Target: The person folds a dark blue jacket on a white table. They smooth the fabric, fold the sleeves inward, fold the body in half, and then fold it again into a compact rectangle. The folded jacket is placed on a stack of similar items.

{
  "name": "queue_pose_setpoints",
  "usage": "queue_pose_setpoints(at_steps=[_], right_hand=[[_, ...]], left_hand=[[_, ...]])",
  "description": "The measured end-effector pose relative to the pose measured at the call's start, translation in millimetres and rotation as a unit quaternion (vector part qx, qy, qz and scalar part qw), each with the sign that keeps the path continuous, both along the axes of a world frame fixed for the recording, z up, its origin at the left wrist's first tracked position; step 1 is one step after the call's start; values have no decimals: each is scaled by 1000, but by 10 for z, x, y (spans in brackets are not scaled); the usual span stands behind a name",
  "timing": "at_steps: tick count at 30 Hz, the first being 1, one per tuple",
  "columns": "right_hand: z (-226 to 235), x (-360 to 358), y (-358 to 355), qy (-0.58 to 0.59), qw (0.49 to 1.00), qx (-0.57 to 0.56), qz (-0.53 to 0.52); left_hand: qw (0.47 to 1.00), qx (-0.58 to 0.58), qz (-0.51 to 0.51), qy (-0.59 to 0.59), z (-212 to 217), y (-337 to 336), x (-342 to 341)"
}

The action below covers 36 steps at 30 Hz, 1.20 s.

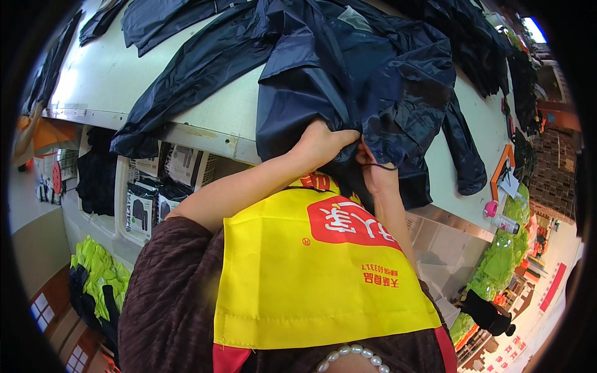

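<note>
A dark navy waterproof jacket [311, 68] lies spread over the table, its sleeves reaching out to either side and its lower part bunched at the near edge. My left hand [322, 144] is closed on the front of the jacket, thumb stretched toward the right hand; its other fingers are tucked behind the cloth. Right beside it, my right hand [373, 171] pinches the jacket's opening edge, partly covered by the fabric. What lies between the fingertips is too small to make out. A dark band [387, 166] circles my right wrist.
White baskets [124, 205] with packaged garments stand under the table [230, 102] at left. More dark garments [168, 25] lie across its far side. At right are an orange frame [499, 171], a bottle [505, 224] and bright green bundles [497, 273]. Another person's arm [28, 133] shows far left.
</note>
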State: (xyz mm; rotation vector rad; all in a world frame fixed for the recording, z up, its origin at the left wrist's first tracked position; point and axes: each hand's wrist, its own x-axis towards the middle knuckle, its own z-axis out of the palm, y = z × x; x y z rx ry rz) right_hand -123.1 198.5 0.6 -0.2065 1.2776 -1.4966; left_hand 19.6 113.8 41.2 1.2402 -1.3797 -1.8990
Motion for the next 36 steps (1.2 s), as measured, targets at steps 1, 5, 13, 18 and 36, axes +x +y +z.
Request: queue_pose_setpoints(at_steps=[1,5,13,18,36], right_hand=[[-5,-1,2,-10,1000,10,4],[132,-39,21,-146,985,-46,80],[633,47,156,-293,920,-200,164],[996,159,99,-107,900,-392,156],[665,-222,-308,751,551,-220,289]], left_hand=[[1000,-1,-3,5,-47,-7,2],[995,57,1,84,-169,5,-31],[980,92,72,159,48,29,-17],[973,68,92,199,99,21,-41],[997,15,54,50,4,73,85]])
